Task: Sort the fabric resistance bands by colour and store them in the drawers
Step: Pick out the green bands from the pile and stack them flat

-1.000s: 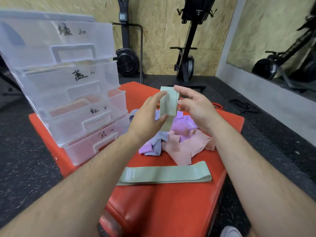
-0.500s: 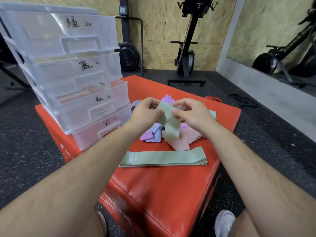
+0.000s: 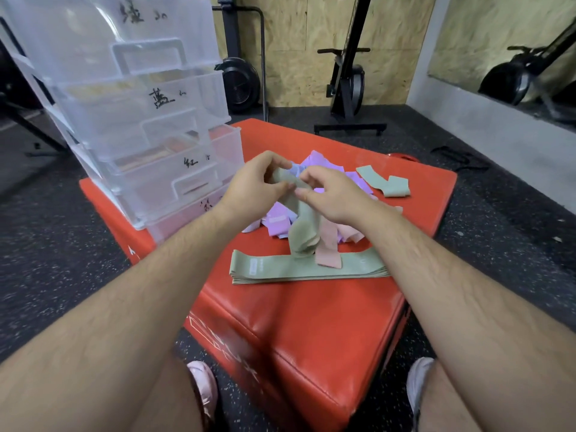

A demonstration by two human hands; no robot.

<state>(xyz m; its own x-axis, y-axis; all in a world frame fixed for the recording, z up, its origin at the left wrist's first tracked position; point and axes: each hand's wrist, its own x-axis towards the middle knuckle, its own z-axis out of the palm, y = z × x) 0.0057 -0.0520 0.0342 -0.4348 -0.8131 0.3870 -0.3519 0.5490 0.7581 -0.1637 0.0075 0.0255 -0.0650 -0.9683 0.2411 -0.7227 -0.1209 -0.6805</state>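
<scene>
Head view. Pinching the upper end of a green band (image 3: pixel 304 232) with the left hand (image 3: pixel 252 185), thumb and curled fingers clamped on the fabric. Pinching the same end with the right hand (image 3: pixel 330 194), thumb and forefinger closed on it, remaining fingers loosely bent. Letting the lower end hang onto a flat stack of green bands (image 3: pixel 280 269) on the red padded box (image 3: pixel 311 322). Working just in front of a mixed pile (image 3: pixel 321 160) of purple and pink bands. Noting a clear drawer unit (image 3: pixel 140 104) at the box's left. Noting pinkish bands in the partly open third drawer (image 3: pixel 187 163); finding the other drawers' contents unclear.
</scene>
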